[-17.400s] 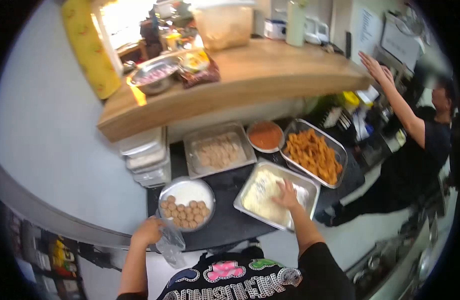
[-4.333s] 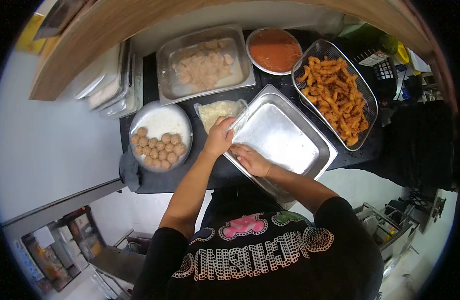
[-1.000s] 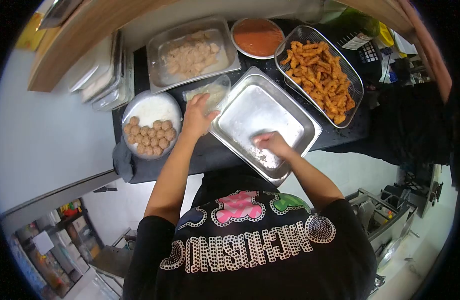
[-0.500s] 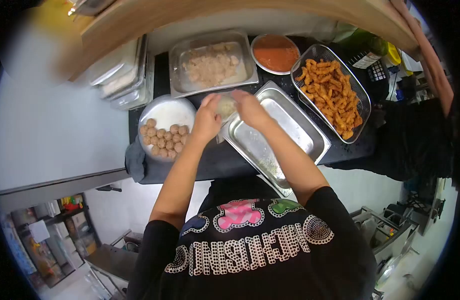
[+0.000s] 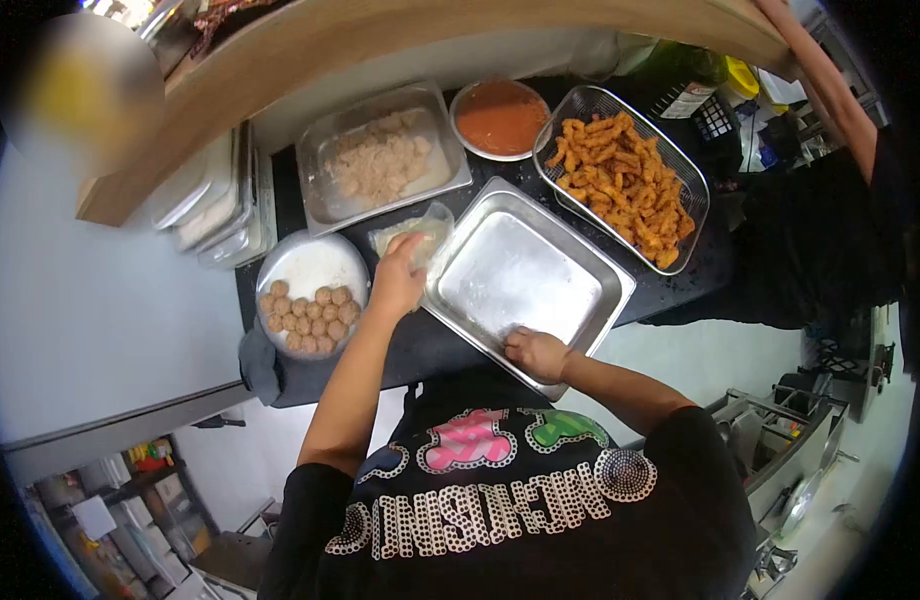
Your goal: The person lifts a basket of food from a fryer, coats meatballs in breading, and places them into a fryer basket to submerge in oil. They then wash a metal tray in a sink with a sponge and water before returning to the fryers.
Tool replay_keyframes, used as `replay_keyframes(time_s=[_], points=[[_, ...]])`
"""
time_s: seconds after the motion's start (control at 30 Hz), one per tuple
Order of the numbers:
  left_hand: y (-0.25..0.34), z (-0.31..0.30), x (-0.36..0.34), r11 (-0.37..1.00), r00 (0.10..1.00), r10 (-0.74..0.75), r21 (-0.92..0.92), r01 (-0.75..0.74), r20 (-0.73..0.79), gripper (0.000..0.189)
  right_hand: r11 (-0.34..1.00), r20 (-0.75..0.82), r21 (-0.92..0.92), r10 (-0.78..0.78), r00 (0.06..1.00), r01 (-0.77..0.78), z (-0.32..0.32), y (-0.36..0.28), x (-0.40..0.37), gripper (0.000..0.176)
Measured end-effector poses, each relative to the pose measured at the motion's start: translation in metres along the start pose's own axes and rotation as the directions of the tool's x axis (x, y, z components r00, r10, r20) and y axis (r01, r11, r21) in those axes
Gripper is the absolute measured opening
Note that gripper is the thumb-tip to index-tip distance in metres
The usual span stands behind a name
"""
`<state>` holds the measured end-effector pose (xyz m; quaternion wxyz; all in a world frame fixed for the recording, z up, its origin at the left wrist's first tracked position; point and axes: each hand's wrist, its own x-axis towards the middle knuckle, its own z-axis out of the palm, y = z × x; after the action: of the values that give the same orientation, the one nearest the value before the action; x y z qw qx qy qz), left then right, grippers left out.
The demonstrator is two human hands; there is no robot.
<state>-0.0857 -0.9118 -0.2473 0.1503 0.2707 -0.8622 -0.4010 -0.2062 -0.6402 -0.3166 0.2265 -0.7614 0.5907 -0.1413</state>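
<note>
My left hand has its fingers closed on a clear plastic bag with pale contents, beside the left rim of a rectangular metal tray. Down inside the near end of that tray is my right hand, its fingers curled and pressed together; what they hold, if anything, is hidden. To the left of my left hand, brown meatballs sit grouped on the near half of a round metal plate. Beyond the bag, a deep metal pan contains a pale, lumpy raw mixture.
A round bowl of orange-red sauce stands at the back. Right of it, a wire basket holds fried golden strips. Stacked clear containers line the left wall. A wooden shelf overhangs the back. Another person's arm reaches in at upper right.
My right hand has left the bag and moved down into the tray's near end. My left hand keeps the bag, now lower beside the tray. The whole view has shifted slightly.
</note>
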Motion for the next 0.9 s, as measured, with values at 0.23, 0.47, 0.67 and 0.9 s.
replay_keyframes(time_s=[0.23, 0.47, 0.67, 0.9], points=[[0.017, -0.025, 0.01, 0.998, 0.999, 0.007, 0.059, -0.004, -0.036, 0.052, 0.733, -0.382, 0.605, 0.611, 0.693, -0.312, -0.02, 0.017, 0.036, 0.003], [0.024, -0.034, 0.0, 0.996, 0.995, 0.091, 0.021, -0.09, -0.034, 0.052, 0.878, -0.59, 0.475, 0.374, 0.715, -0.067, -0.1, 0.003, 0.159, 0.015], [0.001, -0.083, 0.0, 0.985, 0.988, 0.093, -0.133, -0.109, -0.121, 0.05, 0.891, -0.21, -0.217, 0.358, 0.91, -0.4, -0.117, -0.032, 0.166, 0.022], [0.01, -0.146, -0.011, 0.923, 0.996, 0.044, -0.38, -0.068, -0.073, 0.045, 0.911, -0.545, 0.162, 0.404, 0.735, -0.38, -0.154, -0.057, 0.165, 0.019]])
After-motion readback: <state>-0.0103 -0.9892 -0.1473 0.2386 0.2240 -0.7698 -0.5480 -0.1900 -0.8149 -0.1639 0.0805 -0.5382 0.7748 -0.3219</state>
